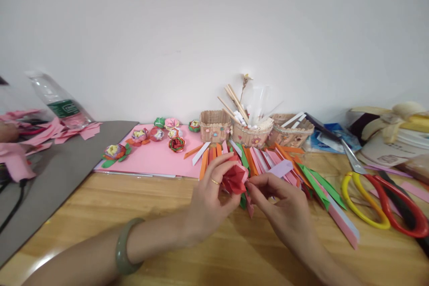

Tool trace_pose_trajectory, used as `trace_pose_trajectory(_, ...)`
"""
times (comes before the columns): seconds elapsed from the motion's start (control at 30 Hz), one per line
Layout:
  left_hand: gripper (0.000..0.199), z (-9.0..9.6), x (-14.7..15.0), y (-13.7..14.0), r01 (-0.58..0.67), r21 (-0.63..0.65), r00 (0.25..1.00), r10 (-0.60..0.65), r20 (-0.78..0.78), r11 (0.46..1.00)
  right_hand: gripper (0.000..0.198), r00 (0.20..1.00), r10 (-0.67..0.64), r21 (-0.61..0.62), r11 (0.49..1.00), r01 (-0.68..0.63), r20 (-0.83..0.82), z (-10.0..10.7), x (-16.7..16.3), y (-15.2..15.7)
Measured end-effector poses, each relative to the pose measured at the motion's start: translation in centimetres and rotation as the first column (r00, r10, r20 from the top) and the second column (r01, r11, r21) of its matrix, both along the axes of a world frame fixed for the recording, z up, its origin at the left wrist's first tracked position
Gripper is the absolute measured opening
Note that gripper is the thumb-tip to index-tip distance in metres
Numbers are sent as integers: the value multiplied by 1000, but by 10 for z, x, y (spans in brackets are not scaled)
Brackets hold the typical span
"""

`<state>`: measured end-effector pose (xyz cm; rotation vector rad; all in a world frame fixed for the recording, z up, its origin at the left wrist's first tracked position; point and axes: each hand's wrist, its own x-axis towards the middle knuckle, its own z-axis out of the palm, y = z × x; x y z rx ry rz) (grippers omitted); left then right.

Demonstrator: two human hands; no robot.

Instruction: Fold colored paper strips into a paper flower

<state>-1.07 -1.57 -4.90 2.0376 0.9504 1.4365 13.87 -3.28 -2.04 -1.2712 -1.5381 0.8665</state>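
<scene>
L hand (209, 205) curls round red paper flower (235, 179), held just above bench (161, 232), in front of folded paper strips (261, 161). R hand (288, 205) pinches flower's R edge btwn thumb & fingertip. Woven baskets (215, 133) stand behind strips, nr wall (208, 31). Small paper flowers (176, 144) on pink sheet (150, 162), L; red/yellow-handled scissors (355, 161), R.

Of the bare hands (205, 208), the left wears a thin gold ring (215, 182); its forearm (164, 234), a rounded grey-green bangle (122, 250)
</scene>
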Motion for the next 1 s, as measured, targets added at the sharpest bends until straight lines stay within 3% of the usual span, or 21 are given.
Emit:
trace_pose_trajectory(0.07,53,-1,0,0,4,1,1000,-4,27,1000,17,990,65,-85,993,-76,-122,3,1,1)
trace_pose_trajectory(0.23,48,-1,0,0,-26,-43,995,30,92,999,20,894,173,-264,917,-299,-414,6,5,10)
trace_pose_trajectory(0.37,49,-1,0,-1,9,-49,997,-6,72,999,22,904,156,-286,916,-283,-397,5,4,12)
trace_pose_trajectory(0.6,50,0,0,1,0,-20,999,1,48,1000,21,966,104,-172,974,-147,-237,3,4,7)
trace_pose_trajectory(0.83,49,-2,-1,2,-6,-14,998,7,63,1000,16,916,104,-214,956,-199,-387,-1,7,13)
trace_pose_trajectory(1.0,49,-2,-1,1,-1,-20,998,2,68,1000,15,834,123,-251,921,-298,-538,-10,9,15)
